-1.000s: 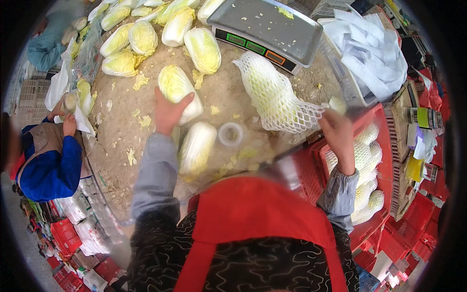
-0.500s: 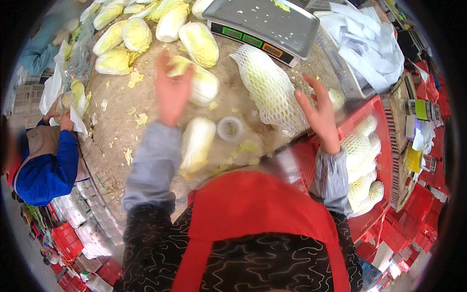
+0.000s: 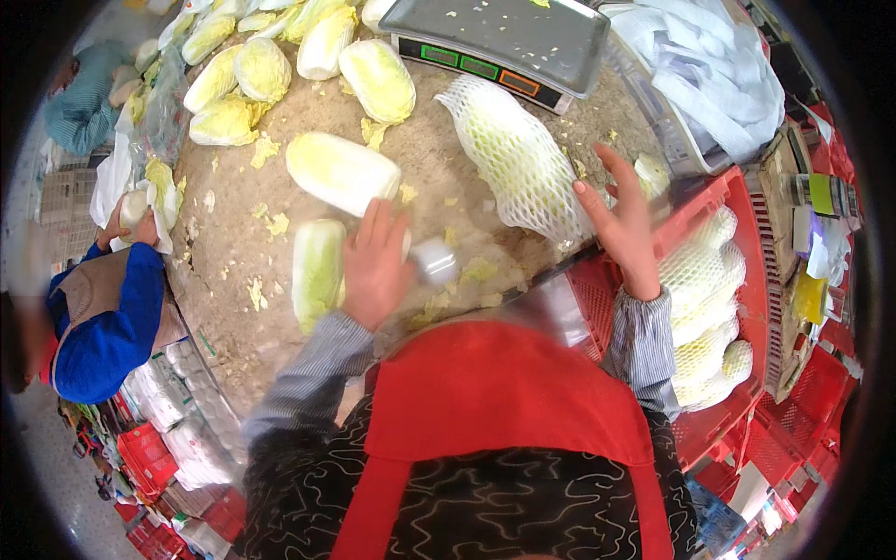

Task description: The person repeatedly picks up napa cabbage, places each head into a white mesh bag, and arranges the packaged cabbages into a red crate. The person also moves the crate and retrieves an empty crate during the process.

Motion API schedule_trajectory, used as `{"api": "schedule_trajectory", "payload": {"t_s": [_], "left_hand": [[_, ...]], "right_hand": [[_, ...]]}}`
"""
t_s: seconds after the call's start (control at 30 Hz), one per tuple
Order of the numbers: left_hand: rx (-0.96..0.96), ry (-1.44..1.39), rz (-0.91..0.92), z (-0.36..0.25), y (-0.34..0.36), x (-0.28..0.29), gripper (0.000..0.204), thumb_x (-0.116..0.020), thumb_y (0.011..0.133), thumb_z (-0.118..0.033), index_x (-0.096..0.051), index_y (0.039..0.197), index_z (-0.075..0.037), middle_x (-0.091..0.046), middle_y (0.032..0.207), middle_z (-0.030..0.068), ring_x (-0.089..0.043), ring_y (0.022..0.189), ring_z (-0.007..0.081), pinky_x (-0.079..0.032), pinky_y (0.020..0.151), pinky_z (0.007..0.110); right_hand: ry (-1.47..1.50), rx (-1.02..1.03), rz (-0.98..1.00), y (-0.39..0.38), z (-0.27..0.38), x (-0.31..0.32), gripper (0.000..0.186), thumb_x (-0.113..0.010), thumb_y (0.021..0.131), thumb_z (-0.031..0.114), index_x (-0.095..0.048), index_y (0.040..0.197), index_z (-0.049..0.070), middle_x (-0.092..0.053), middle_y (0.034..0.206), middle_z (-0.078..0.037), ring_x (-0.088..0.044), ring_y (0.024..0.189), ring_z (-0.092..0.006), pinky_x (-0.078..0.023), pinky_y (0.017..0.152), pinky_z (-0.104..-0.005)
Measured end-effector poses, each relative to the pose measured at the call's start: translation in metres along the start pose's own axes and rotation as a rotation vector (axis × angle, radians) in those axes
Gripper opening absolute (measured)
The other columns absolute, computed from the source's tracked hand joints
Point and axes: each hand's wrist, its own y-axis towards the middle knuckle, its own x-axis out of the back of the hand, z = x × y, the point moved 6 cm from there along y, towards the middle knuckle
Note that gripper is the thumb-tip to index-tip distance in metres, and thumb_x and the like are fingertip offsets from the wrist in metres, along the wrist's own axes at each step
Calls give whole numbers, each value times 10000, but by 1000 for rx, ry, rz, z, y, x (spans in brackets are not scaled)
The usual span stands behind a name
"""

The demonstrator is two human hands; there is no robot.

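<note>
My left hand (image 3: pixel 375 266) has its fingers stretched out between a pale Chinese cabbage (image 3: pixel 314 273) and a white translucent ring-like item (image 3: pixel 435 261); whether it touches them is unclear. Above it another cabbage (image 3: pixel 331 170) lies sideways. My right hand (image 3: pixel 619 224) is raised with spread fingers beside a cabbage in white foam netting (image 3: pixel 504 154), which lies on the stained worktop (image 3: pixel 233 317).
Loose cabbages (image 3: pixel 261 70) lie at the top left, beside a scale (image 3: pixel 495 37). A crate of white strips (image 3: pixel 691 79) stands top right; a red crate (image 3: pixel 756 327) holds netted cabbages (image 3: pixel 700 299). Two co-workers (image 3: pixel 107 327) (image 3: pixel 79 98) are at the left.
My right hand has released the netting. My left hand has let go of the upper cabbage, now lying more horizontally, and moved down and right toward the ring-like item and lower cabbage.
</note>
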Motion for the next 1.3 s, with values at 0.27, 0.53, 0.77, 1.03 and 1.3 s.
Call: {"api": "schedule_trajectory", "payload": {"t_s": [0.27,0.53,0.77,1.03,1.3], "left_hand": [[123,209,-36,13,3,23,595,-738,773,-181,-505,1298,-27,-441,1413,217,-392,1314,420,-352,1020,550],[94,-625,95,-76,79,-65,572,-793,770,-265,-500,1183,0,-643,1039,244,-627,957,423,-500,814,477],[109,-653,37,-88,108,-70,451,-666,813,-85,-471,1215,-20,-644,1055,261,-637,922,441,-504,788,472],[25,-853,-26,-39,107,-24,263,-581,885,-10,-557,1146,-7,-686,949,117,-662,842,157,-526,707,290],[-253,-882,41,-51,76,9,289,-682,881,-112,-664,1161,-43,-707,1001,144,-682,838,210,-538,724,304]], "right_hand": [[-76,131,339,-19,10,-11,1036,-871,652,214,-319,1521,100,-324,1518,-253,-336,1364,-440,-314,1133,-507],[-166,336,342,-14,17,-30,1096,-873,625,264,-286,1543,142,-241,1554,-270,-323,1350,-507,-331,1110,-554],[239,-318,271,58,-38,-75,817,-669,876,452,-367,1444,-53,-595,1275,-239,-580,1185,-367,-455,1026,-425],[525,-613,107,8,-78,-86,723,-641,914,417,-427,1402,-72,-586,1306,-225,-605,1155,-332,-464,1010,-389],[-230,325,28,-37,40,-44,758,-815,700,289,-506,1364,92,-435,1411,-202,-426,1238,-415,-385,1038,-504]]}}
